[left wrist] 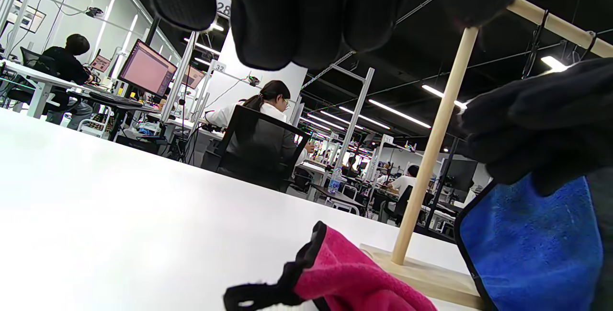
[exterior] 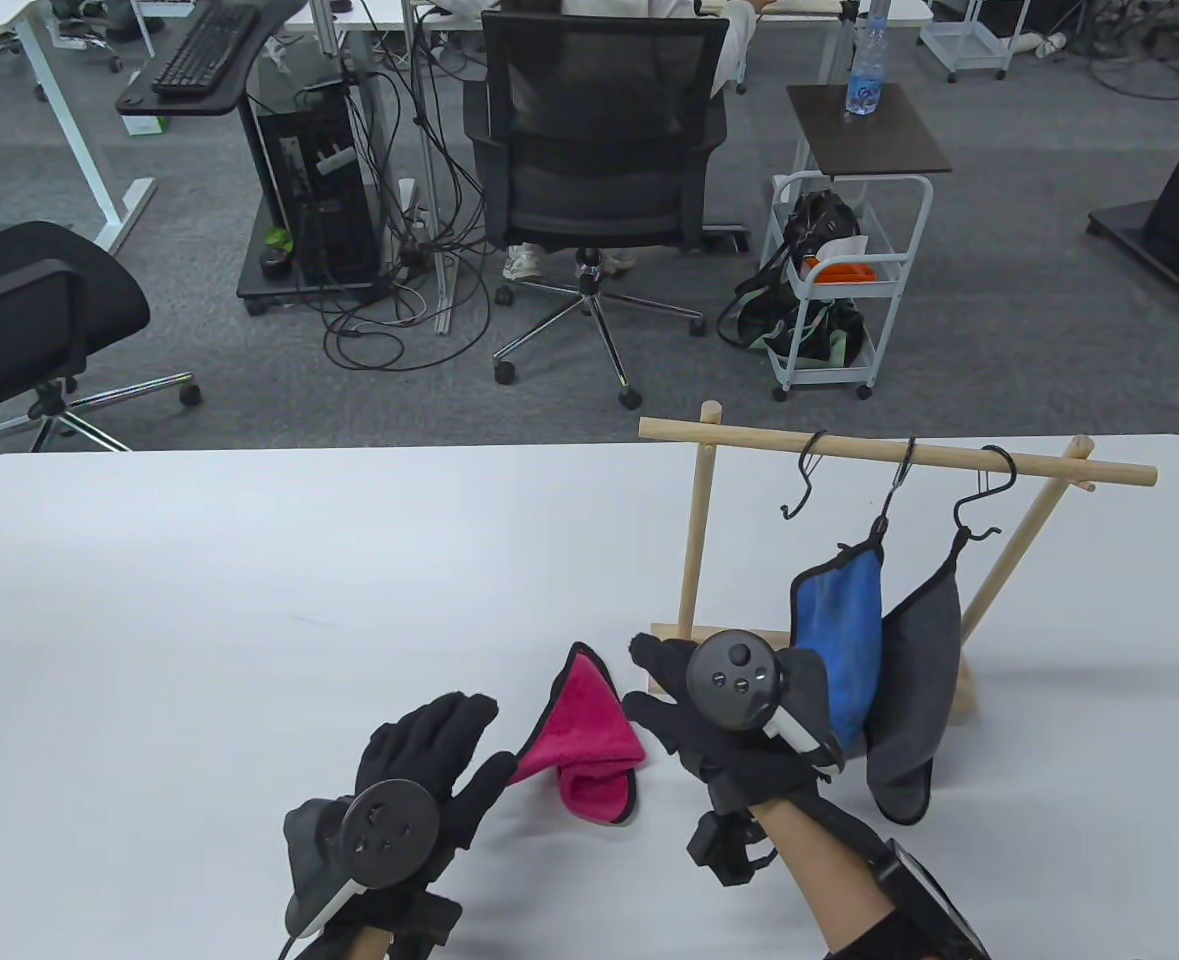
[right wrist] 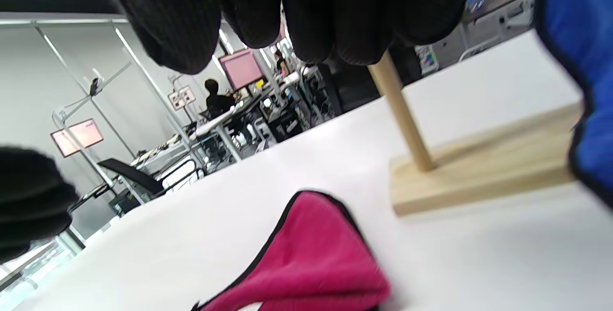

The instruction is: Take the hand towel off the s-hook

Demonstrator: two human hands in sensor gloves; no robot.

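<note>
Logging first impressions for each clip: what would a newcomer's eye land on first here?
The pink towel stands out, lying crumpled on the white table between the left hand and right hand, both open. Next comes the wooden rack at the right, where a blue towel and a grey towel hang from black S-hooks, and a third hook hangs bare.

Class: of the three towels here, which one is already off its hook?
The pink towel, crumpled on the table; the blue towel and grey towel hang from hooks.

Grey carpet (exterior: 999,330), black office chairs (exterior: 599,150), white rolling cart (exterior: 849,280), ceiling strip lights (left wrist: 397,114).
</note>
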